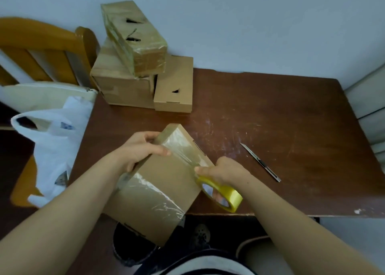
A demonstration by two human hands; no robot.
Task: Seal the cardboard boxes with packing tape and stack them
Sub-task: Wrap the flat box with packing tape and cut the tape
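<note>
A flat cardboard box (166,183) lies at the table's front edge, partly overhanging it, with clear tape bands across its near and far ends. My left hand (139,149) grips the box's far left edge, thumb lying on the far tape band. My right hand (223,170) holds a yellow-cored roll of packing tape (220,193) at the box's right edge, with a strip stretched from the roll over the box. At the back left stand three more boxes: a taped one (135,37) tilted on top of a larger box (118,79), and a smaller box (175,87) beside them.
A utility knife (260,162) lies on the brown table (281,118) to the right of my hands. A white plastic bag (54,147) and a cream bag hang off the left side, by a wooden chair (41,47). A wall is close behind.
</note>
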